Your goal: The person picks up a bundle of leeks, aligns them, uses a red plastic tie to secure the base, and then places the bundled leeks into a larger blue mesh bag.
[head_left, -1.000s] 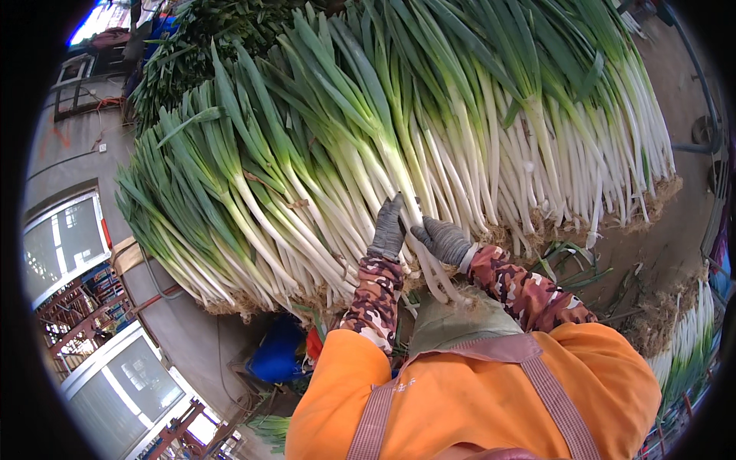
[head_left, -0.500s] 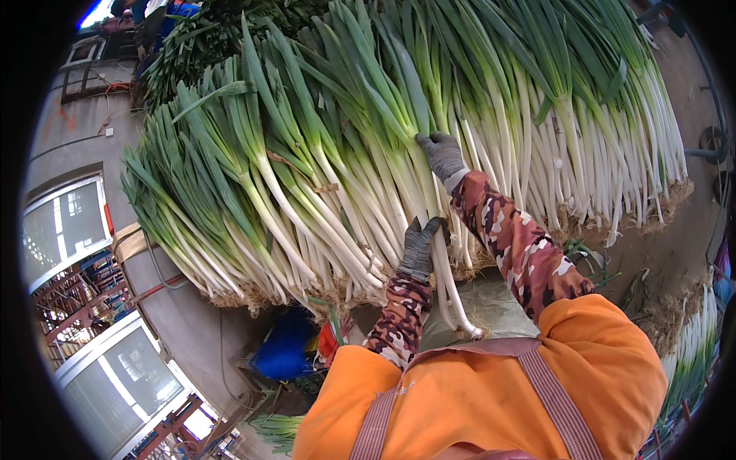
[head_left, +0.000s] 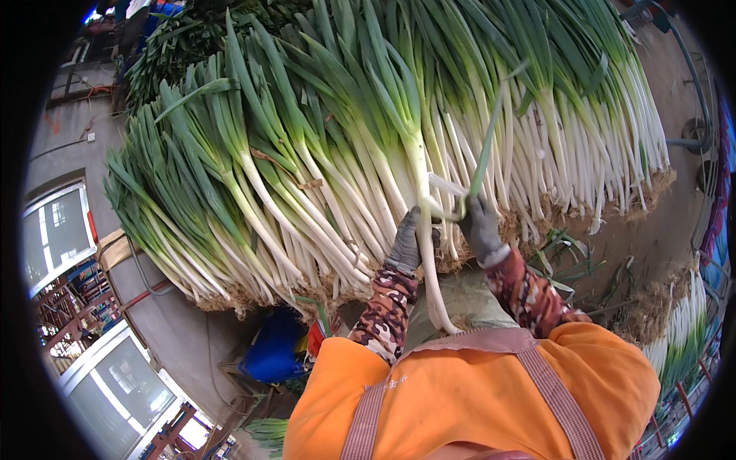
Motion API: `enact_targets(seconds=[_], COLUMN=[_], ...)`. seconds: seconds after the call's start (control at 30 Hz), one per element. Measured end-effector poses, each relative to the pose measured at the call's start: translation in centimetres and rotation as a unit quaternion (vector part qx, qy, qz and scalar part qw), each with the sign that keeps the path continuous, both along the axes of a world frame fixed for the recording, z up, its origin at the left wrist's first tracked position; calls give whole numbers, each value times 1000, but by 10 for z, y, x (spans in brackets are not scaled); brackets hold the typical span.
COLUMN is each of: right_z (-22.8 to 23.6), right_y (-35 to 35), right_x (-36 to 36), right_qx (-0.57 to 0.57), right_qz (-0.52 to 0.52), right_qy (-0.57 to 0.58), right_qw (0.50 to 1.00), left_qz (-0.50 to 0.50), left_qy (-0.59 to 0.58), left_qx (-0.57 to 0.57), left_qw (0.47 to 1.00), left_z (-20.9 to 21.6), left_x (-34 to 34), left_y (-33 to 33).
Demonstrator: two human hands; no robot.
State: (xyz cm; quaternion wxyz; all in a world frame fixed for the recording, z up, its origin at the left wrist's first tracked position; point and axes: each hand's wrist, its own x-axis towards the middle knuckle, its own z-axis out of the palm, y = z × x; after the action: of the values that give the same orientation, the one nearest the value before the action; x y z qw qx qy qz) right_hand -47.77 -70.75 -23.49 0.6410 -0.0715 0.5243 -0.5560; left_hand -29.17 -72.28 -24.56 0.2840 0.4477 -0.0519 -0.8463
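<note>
A long leek (head_left: 432, 287) with a white stalk and green top stands out in front of the pile, its lower end close to my apron. My left hand (head_left: 405, 244), in a grey glove, is closed round the middle of that stalk. To its right, my gloved right hand (head_left: 481, 232) grips a peeled outer leek leaf (head_left: 484, 157). The leaf's green end points up and away, while a pale strip of it reaches across to the stalk. My right fingertips are partly hidden by the leaf.
A wide pile of leeks (head_left: 337, 207) lies ahead, roots toward me. Torn leaves (head_left: 563, 253) litter the ground on the right, near more leeks (head_left: 685, 330). A blue bag-like thing (head_left: 272, 349) sits at lower left. Windows (head_left: 57, 230) line the grey wall.
My right hand has come down from the leek's upper part and out to the right, pulling an outer leaf away from the stalk. My left hand still grips the leek.
</note>
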Motion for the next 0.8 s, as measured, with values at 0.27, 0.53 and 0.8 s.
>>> enact_targets(seconds=[0.27,0.53,0.8], right_z=[52,-20,-68], right_y=[158,365,153], right_x=[-113,-315,-317], right_qx=[118,367,60], right_qz=[217,329,277], right_qy=[289,576,686], right_qw=[925,653,670], left_qz=[-79,37,68], left_qy=[-76,-69,-39], left_qx=[-30,-25,-48], left_qw=[994,997,996], left_z=[-11,-11,0], left_x=[-15,-37,-23], left_y=[-6,-4,-9])
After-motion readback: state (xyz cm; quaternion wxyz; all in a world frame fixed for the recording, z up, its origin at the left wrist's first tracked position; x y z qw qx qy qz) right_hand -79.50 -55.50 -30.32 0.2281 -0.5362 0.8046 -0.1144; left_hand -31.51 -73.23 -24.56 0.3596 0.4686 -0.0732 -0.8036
